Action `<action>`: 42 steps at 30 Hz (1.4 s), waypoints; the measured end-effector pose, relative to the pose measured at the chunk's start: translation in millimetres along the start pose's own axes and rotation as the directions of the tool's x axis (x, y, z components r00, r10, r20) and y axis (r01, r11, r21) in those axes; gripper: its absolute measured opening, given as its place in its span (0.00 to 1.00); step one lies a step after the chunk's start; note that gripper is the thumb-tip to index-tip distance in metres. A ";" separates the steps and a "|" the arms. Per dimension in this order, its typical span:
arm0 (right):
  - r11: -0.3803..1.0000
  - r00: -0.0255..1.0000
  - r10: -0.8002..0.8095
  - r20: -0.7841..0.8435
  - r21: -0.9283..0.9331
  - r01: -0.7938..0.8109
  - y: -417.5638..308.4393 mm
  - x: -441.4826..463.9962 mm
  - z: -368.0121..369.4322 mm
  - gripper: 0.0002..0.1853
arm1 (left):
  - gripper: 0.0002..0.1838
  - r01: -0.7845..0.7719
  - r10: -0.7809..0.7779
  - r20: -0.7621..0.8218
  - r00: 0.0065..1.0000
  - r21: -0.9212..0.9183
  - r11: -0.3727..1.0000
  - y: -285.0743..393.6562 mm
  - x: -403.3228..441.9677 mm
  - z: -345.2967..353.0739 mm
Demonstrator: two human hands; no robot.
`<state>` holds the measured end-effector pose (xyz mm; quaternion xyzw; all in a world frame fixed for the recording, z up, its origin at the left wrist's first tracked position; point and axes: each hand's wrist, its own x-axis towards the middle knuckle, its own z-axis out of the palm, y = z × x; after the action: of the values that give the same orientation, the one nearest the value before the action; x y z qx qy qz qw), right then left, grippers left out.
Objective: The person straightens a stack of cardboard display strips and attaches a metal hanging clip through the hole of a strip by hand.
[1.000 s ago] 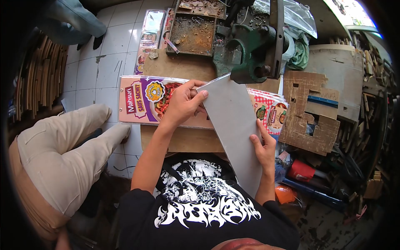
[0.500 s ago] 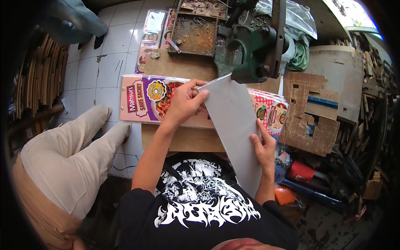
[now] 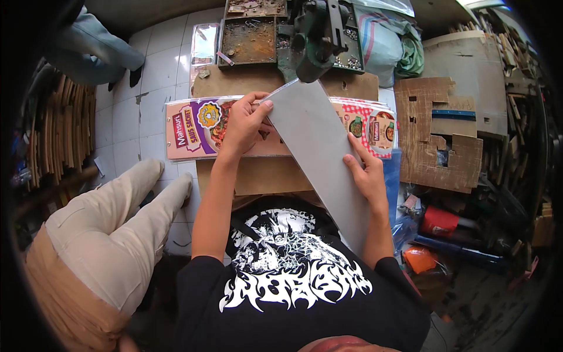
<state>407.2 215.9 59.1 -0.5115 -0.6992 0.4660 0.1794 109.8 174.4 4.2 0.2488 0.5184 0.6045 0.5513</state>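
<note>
1. A long, flat gray panel [image 3: 316,141] slants over the signs, from the machine down toward the black T-shirt [image 3: 299,258]. Its sides are straight and its face is smooth and plain.
2. The left hand [image 3: 243,123] pinches the panel near its top left corner, with the thumb on the gray face.
3. The right hand [image 3: 366,176] pinches the panel's right edge, with the thumb on top.
4. The panel's top end sits right by the green metal machine head [image 3: 314,58]. I cannot tell if they touch.
5. Under the panel lie shiny printed Mahsuri signs [image 3: 185,132], sticking out on both sides.
6. A strip of flat brown board [image 3: 264,176] shows between the signs and the T-shirt. More brown board shows behind the signs, before the rusty tray [image 3: 249,44].
7. On the right is a scratched brown sheet [image 3: 422,117] with square holes.
8. On the left, a person's beige trousers [image 3: 111,240] are near, over white floor tiles [image 3: 155,64].
</note>
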 end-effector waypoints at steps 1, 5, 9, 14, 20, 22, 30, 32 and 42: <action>1.000 1.000 0.000 -0.009 0.007 0.000 0.2 -0.6 -0.3 0.25 | 0.18 -0.006 0.006 0.012 1.000 -0.005 1.000 2.4 -1.4 1.1; 0.997 0.999 -0.044 -0.014 -0.057 0.043 -1.6 -2.8 -2.0 0.25 | 0.19 -0.018 0.019 -0.007 1.000 0.014 1.000 -1.9 -0.2 0.4; 0.998 0.999 -0.052 -0.010 -0.032 0.051 1.1 -4.4 -2.7 0.25 | 0.18 -0.012 0.012 0.022 1.000 -0.015 1.000 -4.3 0.8 -1.2; 0.991 0.991 -0.126 -0.046 -0.042 0.124 9.0 -5.8 0.8 0.25 | 0.18 -0.021 0.021 0.025 0.999 -0.016 1.000 -6.0 2.4 -2.6; 0.993 0.994 -0.106 -0.039 -0.049 0.104 9.4 -6.2 0.5 0.25 | 0.16 -0.033 0.033 0.024 0.999 -0.007 0.999 -7.3 2.9 -3.9; 0.994 0.995 -0.095 -0.034 -0.059 0.093 12.4 -5.0 0.9 0.25 | 0.16 -0.038 0.038 0.018 0.999 -0.008 0.999 -6.7 3.0 -2.7; 0.992 0.990 -0.122 -0.067 -0.046 0.119 9.7 -8.8 2.6 0.25 | 0.17 -0.038 0.037 0.036 0.999 0.011 0.999 -8.2 3.7 -4.7; 0.992 0.991 -0.118 -0.066 -0.042 0.115 10.6 -7.8 2.1 0.25 | 0.17 -0.040 0.039 0.038 0.998 0.010 0.999 -6.8 2.6 -3.5; 0.994 0.992 -0.105 -0.073 -0.014 0.105 12.9 -3.7 2.5 0.25 | 0.18 -0.031 0.029 0.052 0.998 0.041 0.999 -2.5 0.6 -2.7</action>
<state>413.9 212.0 47.9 -0.4916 -0.7204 0.4335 0.2267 108.4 173.6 0.8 0.2835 0.5127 0.5950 0.5502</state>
